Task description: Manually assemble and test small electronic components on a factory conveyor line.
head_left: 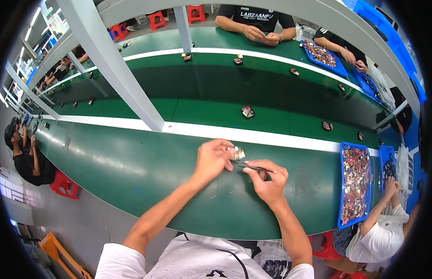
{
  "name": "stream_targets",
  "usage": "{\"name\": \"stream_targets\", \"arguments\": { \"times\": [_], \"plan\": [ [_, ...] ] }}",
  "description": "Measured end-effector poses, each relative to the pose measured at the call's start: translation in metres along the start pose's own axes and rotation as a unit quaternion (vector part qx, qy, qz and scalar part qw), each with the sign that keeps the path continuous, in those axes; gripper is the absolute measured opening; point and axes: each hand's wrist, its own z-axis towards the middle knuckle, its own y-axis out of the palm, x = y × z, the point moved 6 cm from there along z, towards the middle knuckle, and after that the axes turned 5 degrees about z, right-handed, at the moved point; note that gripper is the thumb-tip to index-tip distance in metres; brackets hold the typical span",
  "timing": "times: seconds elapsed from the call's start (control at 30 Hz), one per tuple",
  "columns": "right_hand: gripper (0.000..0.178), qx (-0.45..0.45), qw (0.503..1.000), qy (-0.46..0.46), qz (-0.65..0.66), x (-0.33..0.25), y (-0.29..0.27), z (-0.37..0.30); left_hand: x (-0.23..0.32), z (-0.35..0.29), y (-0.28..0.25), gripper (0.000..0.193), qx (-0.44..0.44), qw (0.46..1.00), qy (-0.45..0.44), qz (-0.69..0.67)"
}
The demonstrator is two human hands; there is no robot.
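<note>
Over the green table [192, 214], my left hand [212, 159] is closed on a small part [236, 153] with silvery, white and yellowish areas; its exact kind is too small to make out. My right hand [269, 180] grips a pair of dark tweezers [260, 168], held nearly level. The tweezers' tips point left and reach the lower edge of the part, close to my left fingertips. Whether the tips touch the part or pinch anything cannot be seen.
A blue tray [341, 186] heaped with small colourful parts stands at the right, beside a co-worker in white [376, 232]. Beyond a white rail [216, 132], small dark units [247, 112] lie on the green conveyor. A grey post [118, 69] rises at left. Other people sit across and far left.
</note>
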Motion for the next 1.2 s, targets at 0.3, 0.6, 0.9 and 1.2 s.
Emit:
{"name": "stream_targets", "arguments": {
  "times": [0.3, 0.6, 0.9, 1.2],
  "plan": [
    [0.017, 0.057, 0.998, -0.012, -0.011, 0.001, -0.001, 0.003, 0.03, 0.127, -0.128, 0.028, 0.356, 0.793, 0.225, 0.441],
    [0.017, 0.059, 0.997, -0.033, -0.047, 0.004, -0.011, -0.005, 0.059, 0.176, -0.023, 0.013, 0.006, 0.918, 0.198, 0.343],
    [0.017, 0.049, 0.996, -0.035, -0.063, 0.001, -0.009, 0.001, 0.036, 0.194, -0.008, 0.018, 0.001, 0.888, 0.102, 0.449],
    [0.014, 0.042, 0.998, 0.01, -0.039, 0.004, -0.007, -0.006, 0.03, 0.132, -0.033, 0.017, 0.063, 0.932, 0.118, 0.337]
  ]
}}
